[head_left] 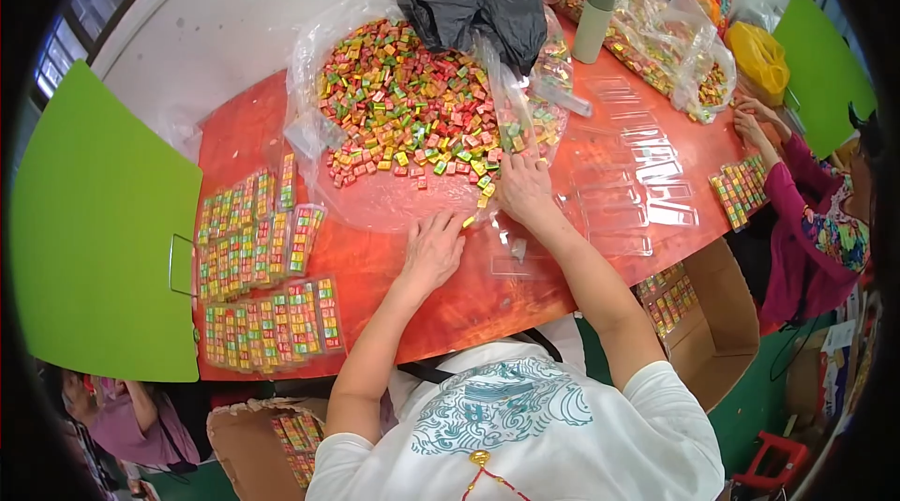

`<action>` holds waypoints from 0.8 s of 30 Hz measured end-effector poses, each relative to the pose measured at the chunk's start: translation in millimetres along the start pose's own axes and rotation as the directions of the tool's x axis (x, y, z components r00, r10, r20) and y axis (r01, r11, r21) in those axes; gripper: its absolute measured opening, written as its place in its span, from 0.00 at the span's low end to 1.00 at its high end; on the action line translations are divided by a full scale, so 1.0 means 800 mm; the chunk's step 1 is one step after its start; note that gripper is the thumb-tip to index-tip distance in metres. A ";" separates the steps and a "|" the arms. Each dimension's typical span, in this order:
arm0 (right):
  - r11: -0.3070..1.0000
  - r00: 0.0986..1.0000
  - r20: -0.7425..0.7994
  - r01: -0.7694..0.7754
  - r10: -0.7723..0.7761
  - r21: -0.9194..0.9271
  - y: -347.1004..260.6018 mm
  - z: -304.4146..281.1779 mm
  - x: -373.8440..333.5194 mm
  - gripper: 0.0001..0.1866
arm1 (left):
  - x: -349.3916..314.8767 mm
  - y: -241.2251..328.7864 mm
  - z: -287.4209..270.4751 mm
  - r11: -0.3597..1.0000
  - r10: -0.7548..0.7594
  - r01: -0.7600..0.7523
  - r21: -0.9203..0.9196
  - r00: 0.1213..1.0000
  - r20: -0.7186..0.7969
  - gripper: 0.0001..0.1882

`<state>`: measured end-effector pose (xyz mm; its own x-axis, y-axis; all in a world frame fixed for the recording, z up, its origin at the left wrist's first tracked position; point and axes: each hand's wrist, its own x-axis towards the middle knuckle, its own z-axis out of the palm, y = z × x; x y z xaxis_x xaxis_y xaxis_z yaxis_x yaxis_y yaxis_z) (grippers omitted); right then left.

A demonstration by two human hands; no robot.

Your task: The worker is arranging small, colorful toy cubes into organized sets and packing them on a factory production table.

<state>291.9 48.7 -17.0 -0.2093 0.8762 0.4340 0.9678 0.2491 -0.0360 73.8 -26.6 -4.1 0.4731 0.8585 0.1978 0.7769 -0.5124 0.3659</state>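
A large heap of small wrapped candies (403, 107) in red, yellow, green and orange lies on a spread clear plastic bag (375, 206). My left hand (436, 246) rests on the bag's near edge, fingers stretched out, a yellow candy at its fingertips. At the heap's right edge, my right hand (525, 187) has its fingers extended, touching the bag and candies. A few loose yellow candies (486, 192) form a short line between my hands. Beneath my right wrist lies a clear plastic tray (511, 262).
Filled candy packs (272, 323) are stacked at left, beside a green board (103, 229). Clear empty trays (609, 182), a bottle (595, 23) and a black bag (473, 9) lie beyond. Cardboard boxes (727, 337) stand below. A co-worker's hands (755, 121) are at right.
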 end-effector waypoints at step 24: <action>0.995 0.997 -0.006 -0.076 0.077 0.064 0.024 0.004 -0.028 0.13 | 0.107 -0.047 0.031 0.975 0.077 -0.064 0.214 0.995 -0.055 0.17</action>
<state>315.2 34.8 -30.3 -0.1336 0.8903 0.4353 0.9701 0.2074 -0.1264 95.2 65.7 -23.2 0.5080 0.8160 0.2757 0.8160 -0.5584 0.1492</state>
